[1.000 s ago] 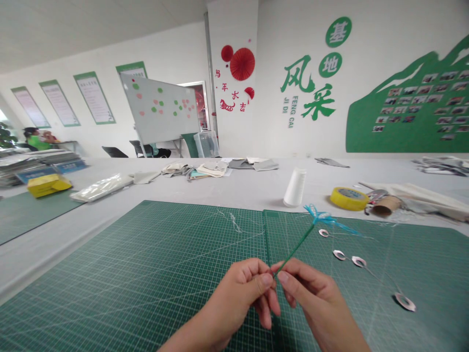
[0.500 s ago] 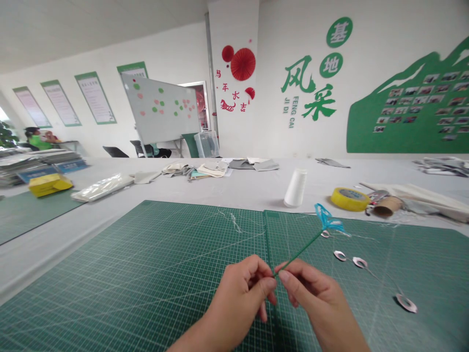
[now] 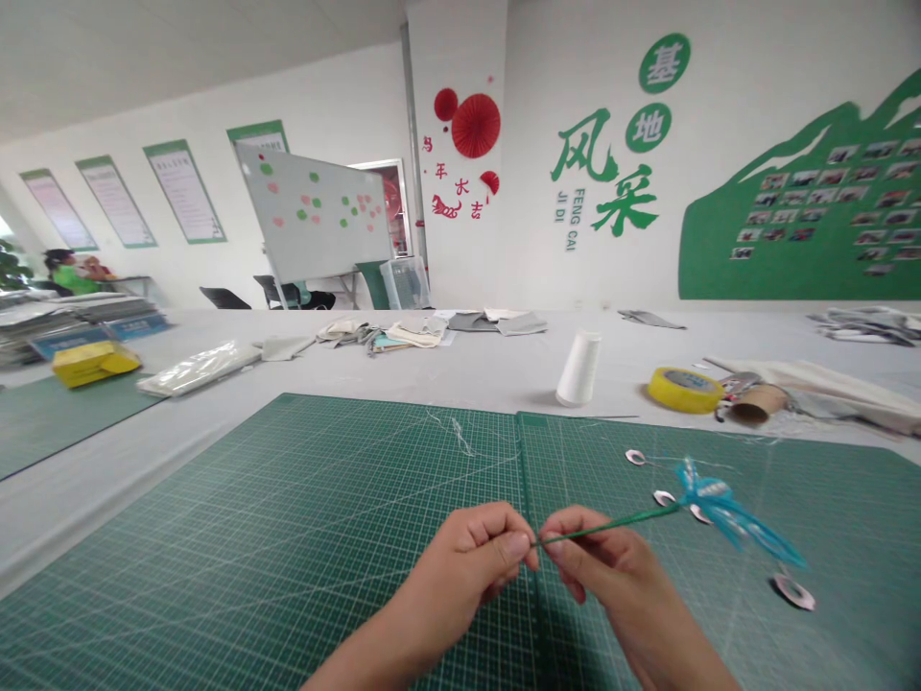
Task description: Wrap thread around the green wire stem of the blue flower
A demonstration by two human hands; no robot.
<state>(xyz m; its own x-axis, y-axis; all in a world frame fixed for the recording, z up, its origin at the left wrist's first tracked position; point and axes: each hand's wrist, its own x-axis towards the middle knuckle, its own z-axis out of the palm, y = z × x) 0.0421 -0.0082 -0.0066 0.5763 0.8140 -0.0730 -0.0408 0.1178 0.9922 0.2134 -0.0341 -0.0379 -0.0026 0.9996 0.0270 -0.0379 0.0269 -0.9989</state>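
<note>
A handmade flower has a thin green stem and blue looped petals with whitish parts in them. My left hand is closed, pinching the stem's lower end between thumb and fingers. Right beside it, my right hand also pinches the stem, which runs out over its fingers to the right, nearly level. The bloom hangs above the green cutting mat, blurred by motion, and partly covers some small pinkish-white rings with threads. My fingertips hide the stem's very end.
Behind the mat stand a white thread cone, a yellow tape roll and a cardboard tube. Fabric pieces lie farther back. At left are a yellow box and a plastic-wrapped packet. A person in green sits far left.
The flower has swung down and to the right, its stem going from slanted upward to almost level. Both hands stay pinched on the stem, the left fingers now curled in closer.
</note>
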